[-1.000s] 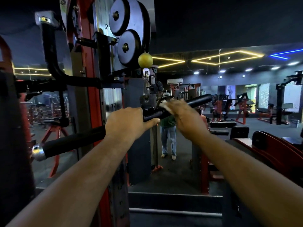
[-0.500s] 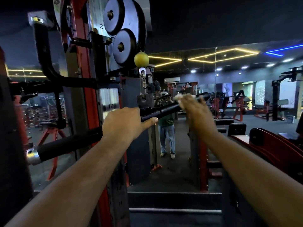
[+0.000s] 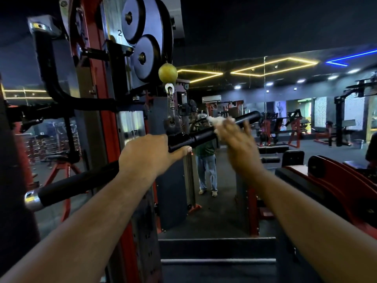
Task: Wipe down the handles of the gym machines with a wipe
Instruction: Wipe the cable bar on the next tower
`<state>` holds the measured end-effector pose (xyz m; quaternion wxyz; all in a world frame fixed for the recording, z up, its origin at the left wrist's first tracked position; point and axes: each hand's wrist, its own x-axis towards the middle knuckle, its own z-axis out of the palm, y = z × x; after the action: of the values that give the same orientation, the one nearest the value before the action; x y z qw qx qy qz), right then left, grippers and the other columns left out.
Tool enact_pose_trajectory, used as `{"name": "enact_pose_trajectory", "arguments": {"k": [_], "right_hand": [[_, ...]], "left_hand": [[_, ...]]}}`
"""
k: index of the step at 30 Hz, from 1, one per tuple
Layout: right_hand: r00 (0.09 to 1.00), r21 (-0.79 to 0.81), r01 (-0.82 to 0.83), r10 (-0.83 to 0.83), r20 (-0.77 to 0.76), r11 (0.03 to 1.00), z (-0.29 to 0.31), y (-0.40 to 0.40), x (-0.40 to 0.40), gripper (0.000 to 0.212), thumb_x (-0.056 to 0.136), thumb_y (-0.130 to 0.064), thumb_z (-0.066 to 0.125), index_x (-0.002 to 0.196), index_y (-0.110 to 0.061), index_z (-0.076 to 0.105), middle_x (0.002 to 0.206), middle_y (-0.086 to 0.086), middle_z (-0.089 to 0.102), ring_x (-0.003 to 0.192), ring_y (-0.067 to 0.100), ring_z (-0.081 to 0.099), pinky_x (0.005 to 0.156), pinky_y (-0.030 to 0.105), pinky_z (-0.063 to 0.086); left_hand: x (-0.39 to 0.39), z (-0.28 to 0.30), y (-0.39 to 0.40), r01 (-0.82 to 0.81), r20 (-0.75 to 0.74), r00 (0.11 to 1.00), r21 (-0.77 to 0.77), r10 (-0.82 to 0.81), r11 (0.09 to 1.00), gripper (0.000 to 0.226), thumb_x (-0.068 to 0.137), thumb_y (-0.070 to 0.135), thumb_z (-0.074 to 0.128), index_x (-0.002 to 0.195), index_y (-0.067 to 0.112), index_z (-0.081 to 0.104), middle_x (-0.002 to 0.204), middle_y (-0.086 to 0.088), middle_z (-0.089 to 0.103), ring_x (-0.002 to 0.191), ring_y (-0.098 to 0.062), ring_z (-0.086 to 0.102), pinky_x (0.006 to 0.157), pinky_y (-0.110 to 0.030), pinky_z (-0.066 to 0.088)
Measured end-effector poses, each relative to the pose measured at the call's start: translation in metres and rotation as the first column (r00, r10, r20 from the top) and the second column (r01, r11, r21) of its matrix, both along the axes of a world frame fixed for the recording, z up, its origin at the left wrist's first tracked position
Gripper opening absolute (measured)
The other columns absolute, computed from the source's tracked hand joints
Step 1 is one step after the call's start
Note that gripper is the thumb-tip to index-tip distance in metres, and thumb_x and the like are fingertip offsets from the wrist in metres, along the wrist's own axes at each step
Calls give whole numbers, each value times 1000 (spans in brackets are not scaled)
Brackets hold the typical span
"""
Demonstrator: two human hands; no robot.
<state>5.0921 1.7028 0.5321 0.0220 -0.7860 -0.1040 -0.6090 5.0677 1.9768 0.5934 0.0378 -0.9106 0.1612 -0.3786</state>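
Observation:
A black pull-down bar (image 3: 201, 135) hangs from a cable clip under a yellow ball (image 3: 167, 73) on a red and grey cable machine. My left hand (image 3: 149, 155) is closed around the bar just left of its middle. My right hand (image 3: 236, 142) presses a white wipe (image 3: 219, 120) onto the bar's right grip, with the black grip end (image 3: 247, 116) sticking out past it. The hand is blurred by motion. The bar's left grip (image 3: 75, 183) ends in a chrome cap at the lower left.
Two round pulleys (image 3: 142, 39) sit on the machine's upright above the bar. A curved black padded arm (image 3: 53, 78) runs at the upper left. A red padded machine (image 3: 336, 180) stands at the right. A mirror ahead reflects a standing person (image 3: 206, 160) and more gym equipment.
My right hand with the wipe slid outward along the right grip, then came back a little toward the middle. My left hand kept its hold on the bar.

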Motion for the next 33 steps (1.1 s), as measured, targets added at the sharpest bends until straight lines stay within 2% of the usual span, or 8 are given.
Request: {"name": "enact_pose_trajectory", "arguments": {"k": [6, 9, 14, 17, 21, 25, 29, 33], "right_hand": [[997, 571, -77, 62, 45, 817, 15, -7, 3, 58, 102, -2, 35, 150, -33, 37, 161, -7, 33, 150, 18, 29, 123, 44, 27], [971, 411, -232, 238, 35, 882, -12, 69, -4, 69, 97, 8, 36, 147, -40, 33, 163, -8, 27, 153, 19, 23, 119, 19, 27], [987, 13, -149, 148, 54, 989, -19, 59, -3, 73, 94, 8, 52, 155, -24, 32, 163, -2, 29, 155, 14, 16, 126, 54, 6], [995, 176, 39, -54, 83, 984, 7, -3, -1, 70, 97, 6, 50, 152, -31, 30, 161, -7, 31, 154, 14, 16, 123, 59, 8], [996, 541, 22, -63, 58, 841, 29, -33, -7, 61, 100, -2, 40, 152, -32, 37, 160, -5, 36, 153, 15, 18, 124, 58, 7], [988, 359, -153, 138, 67, 921, -1, 51, -14, 64, 97, 5, 34, 152, -28, 40, 164, -10, 25, 155, 13, 13, 121, 38, 31], [981, 20, -190, 189, 41, 982, -15, 60, -13, 59, 98, 2, 47, 154, -16, 38, 163, 3, 29, 155, 19, 15, 125, 55, 13], [998, 389, -14, -11, 61, 921, 21, 6, -8, 59, 101, -7, 37, 155, -29, 32, 164, -6, 24, 155, 14, 14, 125, 56, 9]], "left_hand": [[-1, 1, 0, 8, -5, 1000, 12, -8, 1000, 85, 78, 97, 14, 97, 25, 56, 76, 2, 60, 66, -18, 60, 63, -37, 56], [-1, 3, -1, -2, -6, 1000, 19, 2, 1000, 84, 78, 97, 15, 96, 25, 55, 75, 2, 60, 65, -18, 60, 60, -35, 53], [2, 2, 9, 43, -38, 998, -37, -45, 998, 85, 73, 100, 13, 95, 31, 58, 74, 5, 62, 66, -15, 61, 59, -33, 52], [-1, 1, 14, 84, -98, 991, -104, -94, 991, 83, 70, 101, 13, 88, 31, 54, 72, 4, 64, 65, -17, 63, 65, -38, 59], [-2, 2, 13, 93, -83, 991, -102, -102, 990, 84, 70, 103, 12, 85, 32, 55, 72, 4, 64, 64, -16, 63, 64, -37, 58], [-5, 3, 8, 91, -118, 987, -117, -105, 989, 82, 74, 100, 16, 88, 30, 57, 74, 4, 64, 65, -16, 62, 61, -35, 54], [-11, 3, 5, 103, -137, 983, -141, -122, 985, 80, 74, 98, 17, 90, 30, 57, 75, 4, 63, 66, -16, 62, 62, -34, 53], [-18, 2, 5, 103, -133, 983, -145, -123, 984, 79, 78, 96, 20, 88, 26, 55, 76, 2, 63, 66, -17, 63, 63, -36, 57]]}}
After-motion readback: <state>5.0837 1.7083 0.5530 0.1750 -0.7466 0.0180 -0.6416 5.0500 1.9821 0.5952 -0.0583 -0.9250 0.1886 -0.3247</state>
